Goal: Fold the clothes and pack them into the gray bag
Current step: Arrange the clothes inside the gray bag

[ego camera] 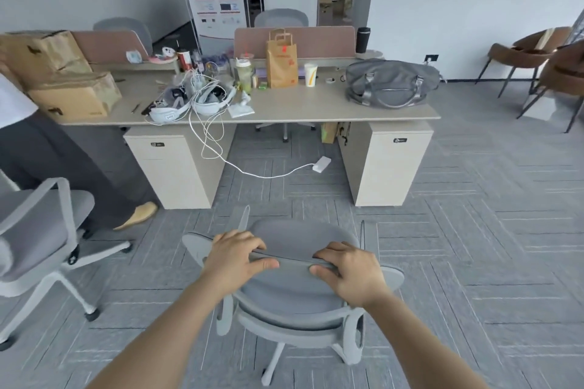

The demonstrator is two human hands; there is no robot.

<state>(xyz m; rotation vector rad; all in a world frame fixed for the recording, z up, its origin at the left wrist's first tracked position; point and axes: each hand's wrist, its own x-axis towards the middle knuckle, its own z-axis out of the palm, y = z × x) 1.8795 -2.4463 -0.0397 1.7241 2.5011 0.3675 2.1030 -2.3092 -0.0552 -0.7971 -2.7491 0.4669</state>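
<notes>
The gray bag lies on the right end of the beige desk, zipped along the top, its handles drooping toward me. No clothes show anywhere in view. Close in front of me stands a gray office chair with its back toward me. My left hand and my right hand both grip the top edge of its backrest, fingers curled over the rim.
The desk carries cardboard boxes, headsets with white cables, a brown paper bag, cups and bottles. A person stands at far left beside another gray chair. Brown chairs stand at right. A cable and charger lie on the carpet.
</notes>
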